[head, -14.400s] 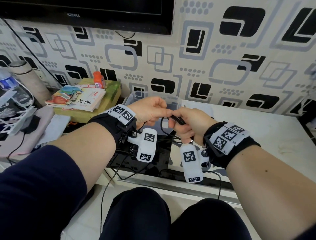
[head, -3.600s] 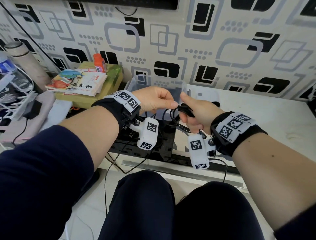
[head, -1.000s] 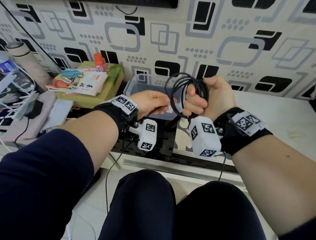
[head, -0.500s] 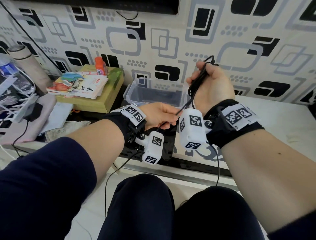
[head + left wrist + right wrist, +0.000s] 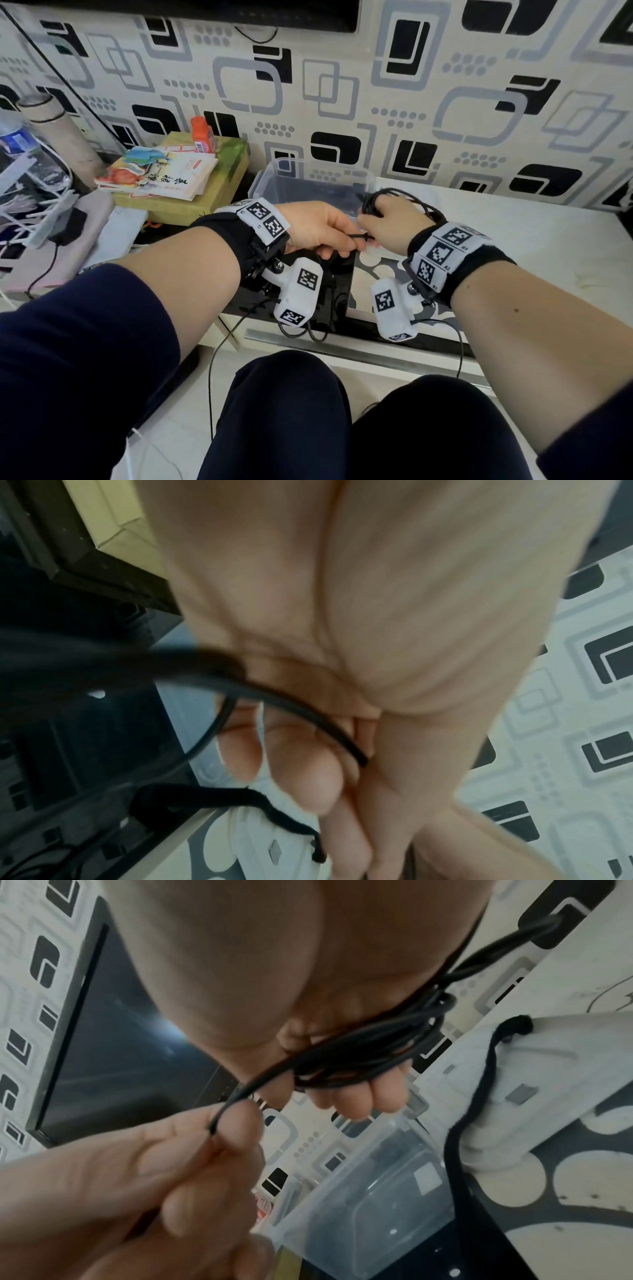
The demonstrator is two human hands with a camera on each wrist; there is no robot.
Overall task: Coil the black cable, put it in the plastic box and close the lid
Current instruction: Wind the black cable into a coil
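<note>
The black cable (image 5: 416,202) is wound in several loops around my right hand (image 5: 380,219), whose fingers curl round the bundle (image 5: 359,1056). My left hand (image 5: 346,240) pinches the cable's short loose end (image 5: 236,1096) between thumb and fingers, right beside the right hand. The free end also crosses the left wrist view (image 5: 291,710). The clear plastic box (image 5: 270,178) stands open just behind both hands, and its inside looks dark (image 5: 377,1191). A white lid (image 5: 534,1056) lies on the table to the right of the box.
A fuzzy black strap (image 5: 479,1096) lies across the white lid. Books (image 5: 161,174) on a yellow-green box, an orange bottle (image 5: 202,132) and a flask (image 5: 58,126) stand at the left. The white tabletop (image 5: 531,246) stretches right. Thin wires hang from the wrist cameras.
My right hand has come down from near the wall with the coil and now sits low in front of the box. The left hand has risen to meet it, still pinching the loose end.
</note>
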